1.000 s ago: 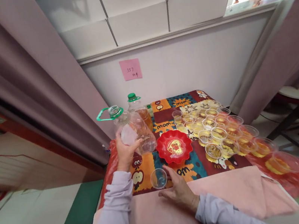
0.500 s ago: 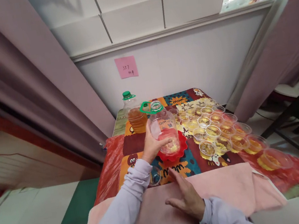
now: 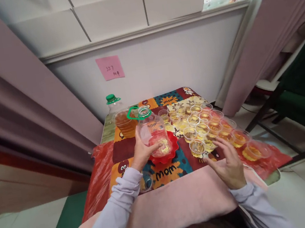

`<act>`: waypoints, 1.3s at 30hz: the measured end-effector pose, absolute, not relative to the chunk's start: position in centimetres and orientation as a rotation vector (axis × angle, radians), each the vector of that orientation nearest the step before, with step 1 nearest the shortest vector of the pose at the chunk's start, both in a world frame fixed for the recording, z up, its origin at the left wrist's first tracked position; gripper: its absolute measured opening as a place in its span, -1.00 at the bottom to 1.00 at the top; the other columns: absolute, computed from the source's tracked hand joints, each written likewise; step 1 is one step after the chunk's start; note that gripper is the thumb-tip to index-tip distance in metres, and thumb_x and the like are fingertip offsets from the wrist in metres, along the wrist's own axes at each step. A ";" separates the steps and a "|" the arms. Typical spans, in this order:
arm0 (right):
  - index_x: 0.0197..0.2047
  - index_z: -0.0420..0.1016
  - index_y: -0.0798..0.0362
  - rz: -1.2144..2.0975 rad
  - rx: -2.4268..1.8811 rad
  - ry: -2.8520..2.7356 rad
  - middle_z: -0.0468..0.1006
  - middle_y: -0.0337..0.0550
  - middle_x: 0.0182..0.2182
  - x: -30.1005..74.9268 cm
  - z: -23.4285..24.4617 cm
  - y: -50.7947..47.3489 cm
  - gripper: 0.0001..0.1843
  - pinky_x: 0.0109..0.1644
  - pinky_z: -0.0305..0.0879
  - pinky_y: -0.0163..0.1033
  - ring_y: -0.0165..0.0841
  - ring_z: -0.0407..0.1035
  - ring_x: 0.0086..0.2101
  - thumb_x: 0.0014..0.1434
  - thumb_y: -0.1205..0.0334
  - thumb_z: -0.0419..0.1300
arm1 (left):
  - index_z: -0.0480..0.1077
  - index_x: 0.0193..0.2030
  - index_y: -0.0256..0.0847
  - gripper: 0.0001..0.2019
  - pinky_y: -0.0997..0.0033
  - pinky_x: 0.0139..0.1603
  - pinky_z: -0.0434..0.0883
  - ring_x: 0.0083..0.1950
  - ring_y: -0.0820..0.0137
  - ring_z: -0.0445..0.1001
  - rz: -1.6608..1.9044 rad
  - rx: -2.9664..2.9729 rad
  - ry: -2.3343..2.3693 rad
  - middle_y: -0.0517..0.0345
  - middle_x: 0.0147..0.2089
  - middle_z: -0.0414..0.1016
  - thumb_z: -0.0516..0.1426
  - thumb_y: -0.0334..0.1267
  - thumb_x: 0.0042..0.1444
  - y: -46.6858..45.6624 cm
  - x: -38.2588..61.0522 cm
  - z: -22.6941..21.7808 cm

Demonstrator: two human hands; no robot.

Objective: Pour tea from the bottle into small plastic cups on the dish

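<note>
My left hand (image 3: pixel 141 149) is wrapped round the side of a clear plastic jug (image 3: pixel 152 129), its thumb across the front. The jug is upright and uncapped, with a green ring handle at its neck and a little pale yellow liquid low down. It stands in or over a red scalloped dish (image 3: pixel 164 158); whether it rests there I cannot tell. My right hand (image 3: pixel 228 165) has its fingers apart, and its fingertips reach the front of the clear plastic cups (image 3: pixel 202 129) of yellow liquid. Whether they touch a cup is unclear.
A second jug (image 3: pixel 125 122), green-capped and holding amber liquid, stands at the back left. One clear cup (image 3: pixel 146 181) is near my left wrist. A pink towel (image 3: pixel 178 202) covers the table's front edge, and red plastic sheeting (image 3: pixel 97 176) hangs at the left.
My right hand has moved right, from in front of the red dish to the cups. My left hand keeps its hold on the jug. The whole view has shifted a little.
</note>
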State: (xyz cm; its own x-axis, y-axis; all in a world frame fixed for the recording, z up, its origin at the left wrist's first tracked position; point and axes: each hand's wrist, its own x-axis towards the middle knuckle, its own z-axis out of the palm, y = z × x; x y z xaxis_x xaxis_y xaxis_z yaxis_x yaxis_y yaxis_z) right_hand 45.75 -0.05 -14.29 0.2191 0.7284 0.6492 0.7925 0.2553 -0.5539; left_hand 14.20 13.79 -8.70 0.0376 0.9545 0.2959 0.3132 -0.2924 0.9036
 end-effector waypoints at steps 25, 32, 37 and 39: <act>0.03 0.47 0.01 -0.039 -1.625 -1.690 0.27 0.27 0.48 43.9 -14.6 3.7 -0.55 0.48 -0.24 0.63 0.28 0.06 0.49 0.19 -0.07 0.34 | 0.00 0.60 -0.30 0.17 -0.22 0.44 0.37 0.46 -0.19 0.39 1.316 1.286 2.196 -0.41 0.51 0.25 0.35 0.22 -0.03 1.3 1.7 -18.1; 0.06 0.46 -0.05 0.428 -1.416 -1.547 0.47 0.24 0.34 43.7 -7.2 3.9 -0.41 0.37 0.32 0.36 0.16 0.41 0.31 0.07 -0.14 0.47 | 0.05 0.57 -0.34 -0.02 -0.24 0.61 0.10 0.61 -0.18 0.13 1.240 1.563 2.256 -0.41 0.56 0.15 0.20 0.21 0.18 1.0 2.5 -17.7; 0.05 0.43 -0.06 0.869 -1.180 -1.417 0.68 0.07 0.08 43.3 -0.2 7.2 -0.31 0.18 0.55 0.09 0.02 0.56 0.15 -0.01 -0.17 0.57 | 0.09 0.55 -0.28 -0.10 -0.21 0.61 0.12 0.60 -0.15 0.16 1.246 1.559 2.231 -0.35 0.53 0.19 0.18 0.18 0.20 0.9 2.1 -18.5; 0.04 0.45 -0.05 0.911 -1.152 -1.425 0.68 0.04 0.06 42.8 2.6 8.8 -0.27 0.11 0.59 0.05 -0.03 0.61 0.05 -0.06 -0.16 0.61 | 0.11 0.54 -0.27 -0.12 -0.21 0.59 0.16 0.59 -0.14 0.18 1.221 1.542 2.230 -0.34 0.51 0.22 0.17 0.18 0.21 0.8 1.7 -18.8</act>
